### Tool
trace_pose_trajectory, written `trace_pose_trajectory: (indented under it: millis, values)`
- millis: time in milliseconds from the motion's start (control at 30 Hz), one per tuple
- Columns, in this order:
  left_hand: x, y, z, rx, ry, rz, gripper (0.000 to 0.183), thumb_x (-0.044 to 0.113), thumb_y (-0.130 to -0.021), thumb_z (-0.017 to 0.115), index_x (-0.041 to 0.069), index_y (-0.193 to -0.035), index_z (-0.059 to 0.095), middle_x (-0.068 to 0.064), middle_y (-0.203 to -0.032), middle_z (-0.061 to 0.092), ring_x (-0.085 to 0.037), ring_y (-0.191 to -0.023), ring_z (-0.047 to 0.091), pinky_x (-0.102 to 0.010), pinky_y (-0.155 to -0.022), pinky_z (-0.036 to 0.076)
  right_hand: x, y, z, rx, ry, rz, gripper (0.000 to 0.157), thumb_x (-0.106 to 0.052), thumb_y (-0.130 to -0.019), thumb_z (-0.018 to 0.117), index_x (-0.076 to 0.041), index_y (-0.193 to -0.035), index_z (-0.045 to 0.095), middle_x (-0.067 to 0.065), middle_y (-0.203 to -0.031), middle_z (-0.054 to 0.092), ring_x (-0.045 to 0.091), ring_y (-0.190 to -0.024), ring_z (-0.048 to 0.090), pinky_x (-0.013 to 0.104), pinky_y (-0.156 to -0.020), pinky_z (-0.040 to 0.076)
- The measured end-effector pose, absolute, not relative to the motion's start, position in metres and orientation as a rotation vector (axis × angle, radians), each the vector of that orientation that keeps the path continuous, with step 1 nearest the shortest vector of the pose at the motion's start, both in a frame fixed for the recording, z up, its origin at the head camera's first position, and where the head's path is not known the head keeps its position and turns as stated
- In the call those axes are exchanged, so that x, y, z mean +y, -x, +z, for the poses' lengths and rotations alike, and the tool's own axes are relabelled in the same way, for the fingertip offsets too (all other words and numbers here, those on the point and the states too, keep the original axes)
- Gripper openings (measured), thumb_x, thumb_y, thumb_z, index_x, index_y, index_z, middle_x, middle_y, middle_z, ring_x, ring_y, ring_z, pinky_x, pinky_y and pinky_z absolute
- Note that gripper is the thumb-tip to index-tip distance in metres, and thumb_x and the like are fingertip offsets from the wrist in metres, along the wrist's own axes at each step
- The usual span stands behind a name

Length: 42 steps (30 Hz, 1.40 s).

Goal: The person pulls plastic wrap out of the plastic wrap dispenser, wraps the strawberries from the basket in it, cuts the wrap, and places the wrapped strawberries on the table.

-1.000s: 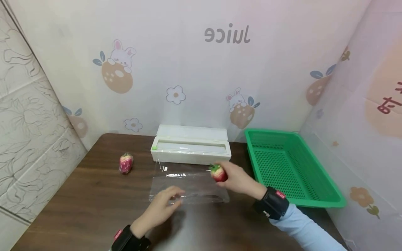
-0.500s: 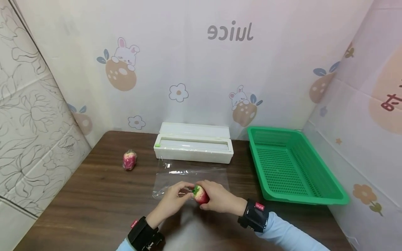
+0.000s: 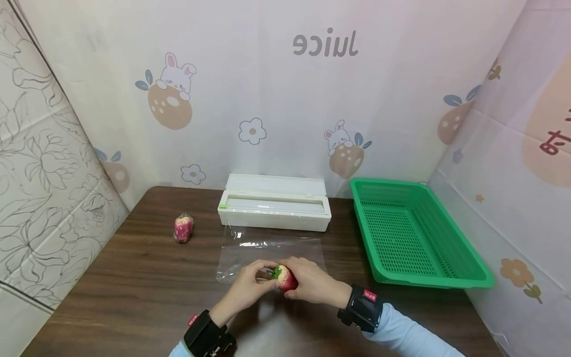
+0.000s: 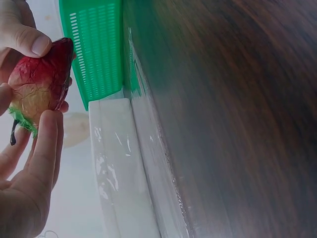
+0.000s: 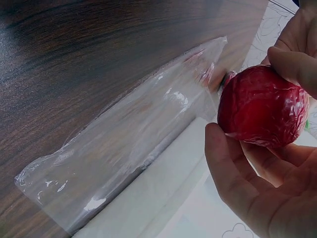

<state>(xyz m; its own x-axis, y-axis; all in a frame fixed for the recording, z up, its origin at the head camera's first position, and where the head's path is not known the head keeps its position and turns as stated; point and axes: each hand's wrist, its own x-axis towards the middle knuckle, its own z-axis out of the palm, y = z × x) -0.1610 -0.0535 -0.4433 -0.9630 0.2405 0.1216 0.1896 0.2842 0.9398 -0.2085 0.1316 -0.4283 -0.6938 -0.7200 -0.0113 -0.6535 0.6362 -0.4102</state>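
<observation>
A red strawberry (image 3: 287,280) with a yellowish top and green leaves is held over the near edge of a clear plastic film sheet (image 3: 272,252). My right hand (image 3: 312,282) grips its red body. At the leafy end, my left hand (image 3: 248,288) has thumb and fingers around it. The left wrist view shows shiny, wrinkled film tight over the strawberry (image 4: 37,82) and a dark stem. From the right wrist view, the strawberry's red end (image 5: 262,106) looks wrapped too. The sheet runs out from a white cling film dispenser (image 3: 274,220) with its lid raised.
Another film-wrapped strawberry (image 3: 183,228) lies on the brown wooden table (image 3: 134,277) at the left. A green plastic basket (image 3: 446,283) stands at the right, beside the patterned wall sheet (image 3: 513,208). The dispenser sits against the back wall.
My right hand has brought the strawberry left and nearer to me, from the sheet's right side to the middle. My left hand has moved up to meet it and now holds its leafy end.
</observation>
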Motion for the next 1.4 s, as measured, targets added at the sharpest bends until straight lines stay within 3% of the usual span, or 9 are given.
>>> trace_pose_trajectory:
  millis: [400,767,1000,1400]
  values:
    - [-0.058,0.167,-0.464,2.473,-0.319,1.81,0.046,0.019,-0.076,0.073,0.004,-0.115,0.057,-0.013,-0.114,0.058,-0.022,-0.093,0.061,-0.023,-0.072,0.05,0.128,0.207,-0.43,2.687,1.148,-0.602,0.063,-0.028,-0.07,0.078,-0.008,-0.124,0.051,0.001,-0.108,0.059,0.012,-0.093,0.053,0.028,-0.075,0.047]
    - [-0.068,0.171,-0.462,2.365,-0.23,1.918,0.038,0.01,-0.08,0.067,0.0,-0.115,0.056,-0.018,-0.115,0.057,-0.027,-0.094,0.061,-0.024,-0.069,0.051,0.13,0.209,-0.435,2.726,1.075,-0.786,0.058,-0.024,-0.071,0.078,-0.008,-0.12,0.052,0.003,-0.11,0.06,0.012,-0.093,0.057,0.028,-0.078,0.051]
    - [-0.069,0.162,-0.443,2.373,-0.222,1.901,0.038,0.006,-0.081,0.065,-0.005,-0.115,0.053,-0.025,-0.116,0.055,-0.037,-0.096,0.059,-0.029,-0.074,0.053,0.129,0.211,-0.438,2.726,1.043,-0.805,0.053,-0.025,-0.072,0.078,-0.01,-0.117,0.054,0.001,-0.106,0.059,0.011,-0.089,0.055,0.026,-0.076,0.05]
    - [-0.082,0.192,-0.475,2.471,-0.221,1.814,0.042,0.013,-0.08,0.067,-0.001,-0.117,0.054,-0.022,-0.115,0.058,-0.03,-0.095,0.062,-0.029,-0.072,0.053,0.122,0.226,-0.44,2.778,1.07,-0.796,0.05,-0.025,-0.072,0.078,-0.009,-0.114,0.058,0.002,-0.102,0.06,0.011,-0.086,0.054,0.025,-0.074,0.05]
